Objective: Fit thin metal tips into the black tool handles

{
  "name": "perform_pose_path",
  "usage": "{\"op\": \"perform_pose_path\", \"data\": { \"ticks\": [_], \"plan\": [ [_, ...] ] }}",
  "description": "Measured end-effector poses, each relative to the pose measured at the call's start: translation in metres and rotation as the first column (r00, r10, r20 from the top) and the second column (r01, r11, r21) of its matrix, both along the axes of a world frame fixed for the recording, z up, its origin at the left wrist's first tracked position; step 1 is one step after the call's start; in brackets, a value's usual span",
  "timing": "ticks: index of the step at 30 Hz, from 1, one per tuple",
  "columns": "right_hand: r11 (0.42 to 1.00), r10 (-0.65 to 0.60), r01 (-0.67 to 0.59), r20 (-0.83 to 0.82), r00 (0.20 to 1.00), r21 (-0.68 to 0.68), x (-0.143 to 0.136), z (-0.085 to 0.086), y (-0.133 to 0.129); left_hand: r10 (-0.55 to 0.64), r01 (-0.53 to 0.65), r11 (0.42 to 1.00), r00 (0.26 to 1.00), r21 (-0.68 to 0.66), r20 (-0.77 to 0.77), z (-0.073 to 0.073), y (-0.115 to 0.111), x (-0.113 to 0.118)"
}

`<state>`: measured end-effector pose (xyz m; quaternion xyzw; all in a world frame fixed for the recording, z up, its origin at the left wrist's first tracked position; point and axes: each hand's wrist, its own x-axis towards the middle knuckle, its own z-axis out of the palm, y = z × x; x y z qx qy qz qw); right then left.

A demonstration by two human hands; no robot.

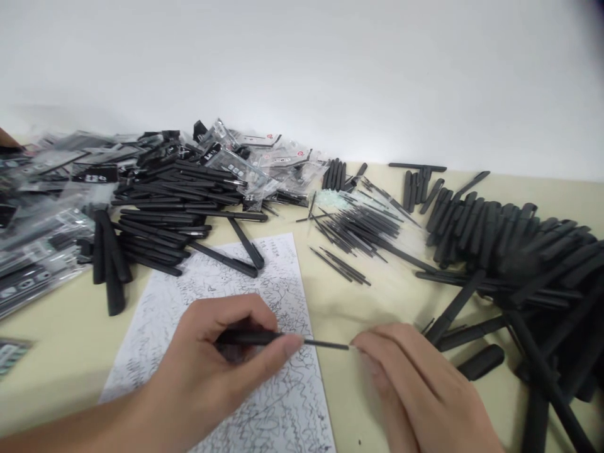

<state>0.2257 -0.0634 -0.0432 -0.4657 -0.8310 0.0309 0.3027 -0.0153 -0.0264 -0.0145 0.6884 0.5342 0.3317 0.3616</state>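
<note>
My left hand (212,365) grips a black pen barrel (248,338) held level over a scribbled sheet of paper (155,333). A thin black refill (325,344) sticks out of the barrel's right end. My right hand (415,390) pinches the far tip of that refill with its fingertips. Both hands hover low over the cream table (61,340), near its front edge.
A pile of black pens (160,214) and clear packets (42,245) lies at the left and back. Loose thin refills (358,220) are spread in the middle. A heap of black barrels and caps (519,251) fills the right. One cap (481,362) lies beside my right hand.
</note>
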Motion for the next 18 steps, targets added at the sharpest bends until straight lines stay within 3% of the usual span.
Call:
{"op": "perform_pose_path", "data": {
  "ticks": [3,7,10,14,18],
  "plan": [
    [0.997,-0.035,0.03,-0.073,0.997,-0.065,0.001,0.002,0.003,0.123,-0.121,0.992,0.991,-0.027,0.054,0.001,0.006,-0.002],
    [0.996,-0.084,0.08,-0.094,0.992,-0.047,-0.001,0.005,0.009,0.216,-0.207,0.975,0.968,-0.082,0.126,-0.005,0.009,-0.008],
    [0.993,-0.112,0.111,0.02,0.993,0.039,0.002,0.006,0.015,0.208,-0.192,0.974,0.967,-0.119,0.149,-0.008,0.008,-0.011],
    [0.955,-0.264,0.229,0.182,0.947,0.189,0.01,0.003,0.022,0.13,-0.115,0.984,0.986,-0.138,0.103,-0.005,0.008,-0.009],
    [0.933,-0.318,0.248,0.27,0.909,0.261,0.014,0.001,0.025,0.082,-0.072,0.987,0.994,-0.141,0.069,-0.001,0.008,-0.006]
  ]
}}
